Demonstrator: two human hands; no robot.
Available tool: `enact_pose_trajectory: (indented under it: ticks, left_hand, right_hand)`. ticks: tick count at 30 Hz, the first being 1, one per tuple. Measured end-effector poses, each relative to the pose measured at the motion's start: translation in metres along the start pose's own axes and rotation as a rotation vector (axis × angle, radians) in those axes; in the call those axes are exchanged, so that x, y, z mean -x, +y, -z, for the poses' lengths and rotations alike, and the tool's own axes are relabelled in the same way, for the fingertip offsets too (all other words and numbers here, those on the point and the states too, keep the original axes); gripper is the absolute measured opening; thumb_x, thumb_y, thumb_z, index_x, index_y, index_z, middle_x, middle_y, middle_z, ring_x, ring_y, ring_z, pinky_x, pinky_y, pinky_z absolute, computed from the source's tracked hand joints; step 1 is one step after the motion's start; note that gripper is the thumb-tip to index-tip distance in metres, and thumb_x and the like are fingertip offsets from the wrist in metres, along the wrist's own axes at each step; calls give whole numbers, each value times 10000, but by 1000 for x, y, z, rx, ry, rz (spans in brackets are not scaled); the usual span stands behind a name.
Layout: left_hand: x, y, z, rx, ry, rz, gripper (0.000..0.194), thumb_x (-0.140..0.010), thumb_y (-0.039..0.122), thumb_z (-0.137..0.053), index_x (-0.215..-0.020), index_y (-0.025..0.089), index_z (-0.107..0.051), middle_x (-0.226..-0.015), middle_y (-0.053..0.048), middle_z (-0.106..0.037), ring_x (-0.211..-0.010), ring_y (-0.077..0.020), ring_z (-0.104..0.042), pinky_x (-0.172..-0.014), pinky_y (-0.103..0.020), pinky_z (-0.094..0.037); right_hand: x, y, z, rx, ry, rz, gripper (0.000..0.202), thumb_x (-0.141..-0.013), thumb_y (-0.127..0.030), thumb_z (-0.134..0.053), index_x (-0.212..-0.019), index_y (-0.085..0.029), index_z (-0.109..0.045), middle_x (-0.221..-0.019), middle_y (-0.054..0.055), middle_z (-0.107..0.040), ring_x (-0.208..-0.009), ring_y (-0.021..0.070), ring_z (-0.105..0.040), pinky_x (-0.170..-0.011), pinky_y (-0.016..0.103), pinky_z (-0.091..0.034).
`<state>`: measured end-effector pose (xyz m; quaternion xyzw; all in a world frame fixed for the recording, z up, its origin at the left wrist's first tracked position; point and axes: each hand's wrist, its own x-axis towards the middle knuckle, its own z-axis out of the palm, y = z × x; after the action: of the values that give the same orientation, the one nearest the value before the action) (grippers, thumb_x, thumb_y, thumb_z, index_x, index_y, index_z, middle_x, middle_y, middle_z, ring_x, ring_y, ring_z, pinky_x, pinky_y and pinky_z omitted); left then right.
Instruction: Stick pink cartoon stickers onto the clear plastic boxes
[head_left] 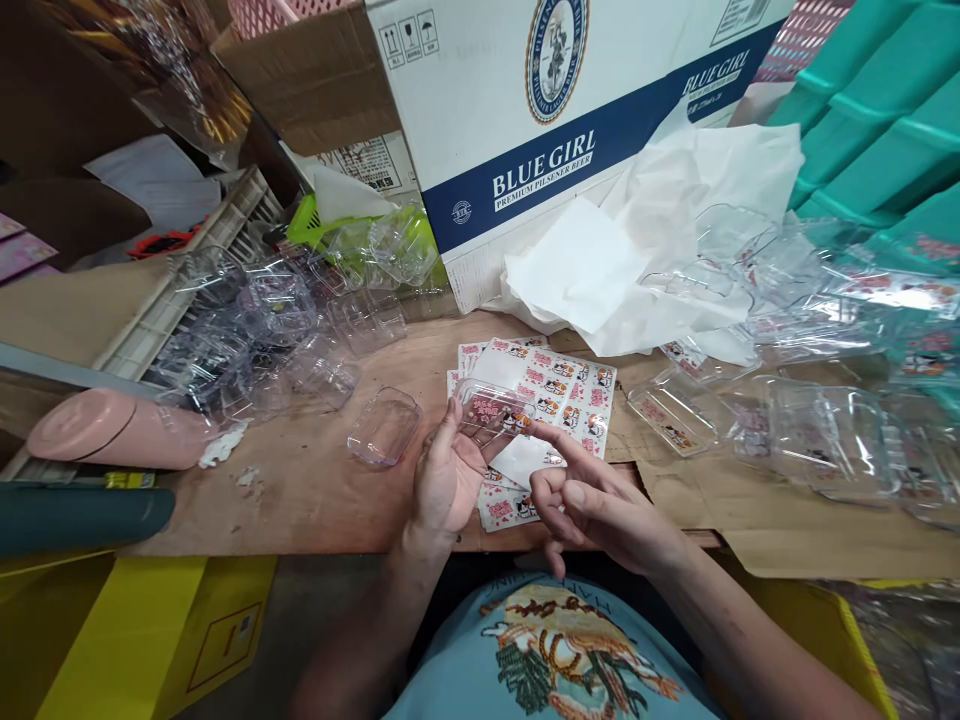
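My left hand is closed around a clear plastic box with a cartoon cat sticker and pink lettering on it. The index finger of my right hand reaches to the box's right end, by the printed cats; its other fingers are loosely curled and hold nothing. Under both hands lie sticker sheets printed with cats and pink characters. To the left of them rests a plain clear box. On the right a clear box carries a similar sticker.
Clear plastic boxes are heaped on the left, beside a pink bottle. More stickered boxes sit on the right. White backing paper lies before a beer carton. Teal bins stand at the back right.
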<state>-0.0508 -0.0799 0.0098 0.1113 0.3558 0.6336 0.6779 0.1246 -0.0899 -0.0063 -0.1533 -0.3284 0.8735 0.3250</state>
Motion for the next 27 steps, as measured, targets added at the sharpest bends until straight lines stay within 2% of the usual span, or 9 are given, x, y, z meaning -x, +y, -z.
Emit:
enact_pose_trajectory:
  ticks: [6, 12, 19, 23, 25, 27]
  left_hand:
    - [-1, 1, 1, -18, -5, -8, 295, -990, 350, -504, -1021, 158, -726, -1089, -74, -768, -1106, -221, -692, -1069, -406, -485]
    - [-2, -3, 5, -21, -60, -25, 277, -966, 367, -554, -1034, 165, -731, -1125, -76, -760, -1175, -242, -659, -1064, -420, -493]
    - [-6, -12, 11, -99, -8, -143, 70, -810, 232, -762, -864, 188, -754, -1004, -24, -781, -1003, -191, -717, -1015, -413, -525]
    - [-5, -19, 10, -143, 23, -197, 103, -797, 268, -775, -848, 179, -761, -993, -45, -780, -968, -202, -723, -957, -415, -556]
    - [-4, -22, 8, -164, 54, -244, 137, -793, 296, -779, -845, 170, -761, -990, -58, -778, -964, -212, -725, -924, -403, -569]
    - [-3, -24, 4, -177, 86, -286, 155, -787, 311, -783, -839, 166, -761, -986, -64, -777, -976, -220, -723, -890, -382, -580]
  right_hand:
    - [-1, 1, 1, 3, 15, -8, 605, -918, -365, -665, -1447, -299, -379, -691, -67, -491, -508, 53, -378, -511, 270, -584]
    - [-2, 0, 0, 12, 53, -28, 619, -906, -365, -681, -1435, -288, -368, -691, -67, -495, -514, 57, -387, -508, 276, -586]
    - [-4, 1, -2, 92, 130, -33, 663, -893, -392, -685, -1442, -273, -332, -668, -72, -477, -514, 81, -392, -498, 296, -572]
    - [-5, 1, -12, 357, 255, -51, 691, -918, -456, -629, -1488, -267, -286, -625, -83, -439, -486, 99, -416, -449, 249, -484]
    - [-4, 5, -18, 621, 323, -39, 701, -943, -437, -584, -1528, -256, -242, -617, -78, -441, -495, 110, -437, -453, 231, -412]
    - [-4, 12, -22, 985, 374, 24, 748, -962, -362, -543, -1577, -224, -140, -620, -61, -479, -523, 130, -465, -495, 254, -389]
